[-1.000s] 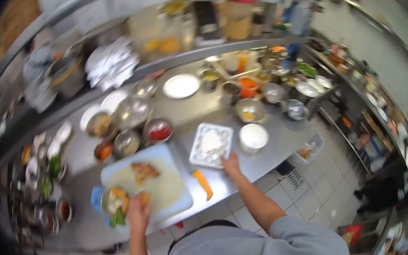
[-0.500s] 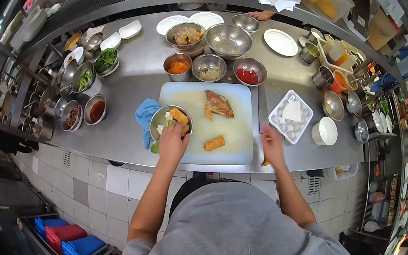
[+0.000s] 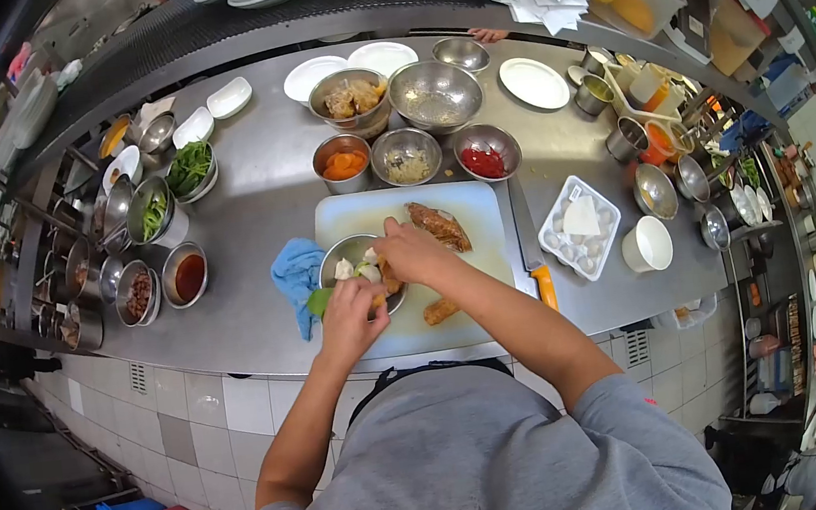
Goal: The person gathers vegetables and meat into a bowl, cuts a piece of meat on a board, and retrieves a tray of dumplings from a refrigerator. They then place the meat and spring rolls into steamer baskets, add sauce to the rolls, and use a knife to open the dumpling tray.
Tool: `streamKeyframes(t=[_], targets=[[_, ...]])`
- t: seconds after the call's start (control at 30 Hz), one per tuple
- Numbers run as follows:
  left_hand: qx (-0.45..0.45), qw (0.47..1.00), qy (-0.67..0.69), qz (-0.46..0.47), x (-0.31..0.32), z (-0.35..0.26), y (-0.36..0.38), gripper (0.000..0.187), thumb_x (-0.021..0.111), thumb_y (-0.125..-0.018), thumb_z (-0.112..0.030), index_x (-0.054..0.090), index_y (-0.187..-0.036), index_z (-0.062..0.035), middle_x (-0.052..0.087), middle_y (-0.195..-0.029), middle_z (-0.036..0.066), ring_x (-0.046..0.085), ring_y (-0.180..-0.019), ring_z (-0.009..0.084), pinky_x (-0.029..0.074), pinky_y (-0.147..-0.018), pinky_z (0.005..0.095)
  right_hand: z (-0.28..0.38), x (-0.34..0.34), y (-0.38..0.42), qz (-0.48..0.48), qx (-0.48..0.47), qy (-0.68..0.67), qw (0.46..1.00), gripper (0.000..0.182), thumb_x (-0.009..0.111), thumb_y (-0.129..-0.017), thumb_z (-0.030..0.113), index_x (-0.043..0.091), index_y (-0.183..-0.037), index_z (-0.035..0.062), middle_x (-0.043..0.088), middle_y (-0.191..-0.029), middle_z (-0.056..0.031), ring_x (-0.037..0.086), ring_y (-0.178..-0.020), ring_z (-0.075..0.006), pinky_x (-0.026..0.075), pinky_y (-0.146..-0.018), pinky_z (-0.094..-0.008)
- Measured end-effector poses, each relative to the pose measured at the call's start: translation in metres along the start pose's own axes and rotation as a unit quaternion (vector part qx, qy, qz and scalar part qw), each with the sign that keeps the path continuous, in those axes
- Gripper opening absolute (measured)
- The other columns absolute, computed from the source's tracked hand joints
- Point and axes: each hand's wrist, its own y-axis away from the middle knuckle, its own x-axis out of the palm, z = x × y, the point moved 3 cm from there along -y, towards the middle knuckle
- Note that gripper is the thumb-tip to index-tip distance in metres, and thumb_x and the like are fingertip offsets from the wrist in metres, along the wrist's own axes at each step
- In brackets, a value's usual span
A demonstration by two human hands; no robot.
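Observation:
Both hands are at a steel bowl [image 3: 331,265] of mixed pieces on the left part of the white cutting board [image 3: 483,208]. My left hand [image 3: 352,312] is at its near rim, fingers curled on an orange-brown piece. My right hand [image 3: 410,252] reaches over its right side, fingertips down among the pieces; whatever they grip is hidden. A browned piece of meat [image 3: 440,228] lies at the board's upper right, and a golden roll [image 3: 440,312] sits below my right forearm. Beside the board rests a knife [image 3: 532,251] with a yellow handle.
A blue cloth [image 3: 296,273] touches the board's left side. Bowls of orange pieces [image 3: 345,165] and red pieces [image 3: 484,163] stand behind it. To the right are a tray of white balls [image 3: 578,230] and a white tub [image 3: 647,246]. Another person's hand [image 3: 489,34] shows at the back.
My right hand has moved from beside the knife, at the board's right, over to the bowl. The knife now lies uncovered. My left hand has shifted slightly at the bowl, and the view has tilted.

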Motion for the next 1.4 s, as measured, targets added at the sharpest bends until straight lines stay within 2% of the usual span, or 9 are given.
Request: streamKeyframes(t=[0.1, 0.17, 0.47, 0.63, 0.77, 0.83, 1.07, 1.13, 1.4], targets=[[0.003, 0.996, 0.088, -0.001, 0.007, -0.02, 0.024, 0.036, 0.071, -0.07, -0.001, 0.065, -0.104, -0.0113, 0.056, -0.098, 0.009, 0.06, -0.09, 0.0304, 0.051, -0.074, 0.0395, -0.008, -0.006, 0.011, 0.035, -0.041, 0.0, 0.999, 0.031, 0.071, -0.077, 0.011, 0.065, -0.107, 0.0089, 0.054, -0.109, -0.0145, 0.06, -0.101, -0.035, 0.051, -0.085, -0.0433], [0.006, 0.977, 0.159, 0.142, 0.023, -0.022, 0.04, 0.033, 0.072, -0.07, 0.0, 0.065, -0.1, -0.0115, 0.056, -0.098, 0.007, 0.061, -0.089, 0.0283, 0.052, -0.073, 0.0372, -0.01, -0.005, 0.018, 0.037, -0.067, -0.015, 0.997, 0.032, 0.074, -0.073, 0.012, 0.064, -0.103, 0.008, 0.055, -0.109, -0.0145, 0.06, -0.101, -0.0355, 0.051, -0.084, -0.0432], [0.039, 0.989, 0.048, 0.137, 0.033, -0.004, 0.043, 0.031, 0.068, -0.071, 0.0, 0.067, -0.1, -0.0129, 0.059, -0.108, 0.006, 0.056, -0.102, 0.0268, 0.05, -0.081, 0.0386, -0.035, 0.022, 0.058, -0.013, -0.108, -0.196, 0.974, 0.036, 0.079, -0.071, 0.015, 0.055, -0.096, 0.0066, 0.057, -0.1, -0.0104, 0.061, -0.088, -0.0294, 0.05, -0.074, -0.0388], [0.048, 0.995, 0.062, 0.062, 0.027, -0.006, 0.037, 0.032, 0.067, -0.07, 0.003, 0.068, -0.098, -0.0123, 0.059, -0.111, 0.007, 0.055, -0.107, 0.0302, 0.048, -0.088, 0.0401, -0.086, 0.012, 0.118, -0.089, 0.145, -0.387, 0.906, 0.032, 0.077, -0.081, 0.023, 0.058, -0.099, 0.0042, 0.061, -0.087, -0.0064, 0.057, -0.076, -0.0153, 0.048, -0.068, -0.0313], [0.063, 0.994, 0.041, 0.076, 0.045, 0.007, 0.055, 0.034, 0.067, -0.068, 0.003, 0.068, -0.098, -0.0114, 0.06, -0.115, 0.007, 0.054, -0.113, 0.0322, 0.048, -0.094, 0.0421, -0.108, 0.039, 0.128, -0.076, 0.171, -0.286, 0.94, 0.034, 0.075, -0.083, 0.025, 0.06, -0.106, 0.0038, 0.065, -0.085, -0.0102, 0.061, -0.076, -0.0205, 0.05, -0.069, -0.0327], [0.074, 0.992, 0.037, 0.092, 0.052, 0.01, 0.057, 0.036, 0.067, -0.067, 0.003, 0.068, -0.1, -0.0111, 0.06, -0.118, 0.007, 0.054, -0.116, 0.0333, 0.047, -0.097, 0.0429, -0.095, 0.031, 0.112, -0.214, 0.047, -0.11, 0.969, 0.036, 0.072, -0.086, 0.027, 0.061, -0.111, 0.0041, 0.067, -0.084, -0.0129, 0.065, -0.076, -0.0257, 0.052, -0.071, -0.036], [0.073, 0.987, 0.087, 0.11, 0.069, 0.004, 0.052, 0.036, 0.069, -0.079, -0.006, 0.063, -0.115, -0.0059, 0.054, -0.136, 0.013, 0.046, -0.13, 0.0397, 0.04, -0.108, 0.0442, -0.056, 0.04, 0.02, -0.071, 0.162, -0.308, 0.935, 0.041, 0.061, -0.092, 0.029, 0.057, -0.119, -0.0016, 0.07, -0.085, -0.0177, 0.071, -0.077, -0.0301, 0.054, -0.067, -0.0411], [0.077, 0.985, 0.098, 0.115, 0.072, 0.003, 0.049, 0.036, 0.07, -0.081, -0.01, 0.062, -0.117, -0.0049, 0.053, -0.138, 0.014, 0.046, -0.13, 0.0405, 0.04, -0.109, 0.0443, -0.048, 0.039, 0.005, 0.069, 0.231, -0.312, 0.919, 0.042, 0.057, -0.092, 0.027, 0.054, -0.12, -0.0044, 0.069, -0.085, -0.0187, 0.071, -0.072, -0.0286, 0.055, -0.061, -0.0402], [-0.04, 0.993, 0.089, 0.065, 0.079, 0.002, 0.051, 0.041, 0.074, -0.08, -0.016, 0.061, -0.117, -0.0026, 0.051, -0.138, 0.02, 0.047, -0.128, 0.0409, 0.04, -0.107, 0.044, -0.11, 0.004, 0.044, -0.072, 0.161, -0.491, 0.853, 0.039, 0.055, -0.089, 0.023, 0.056, -0.125, 0.0073, 0.066, -0.078, -0.0079, 0.058, -0.051, -0.0141, 0.047, -0.046, -0.0296]])
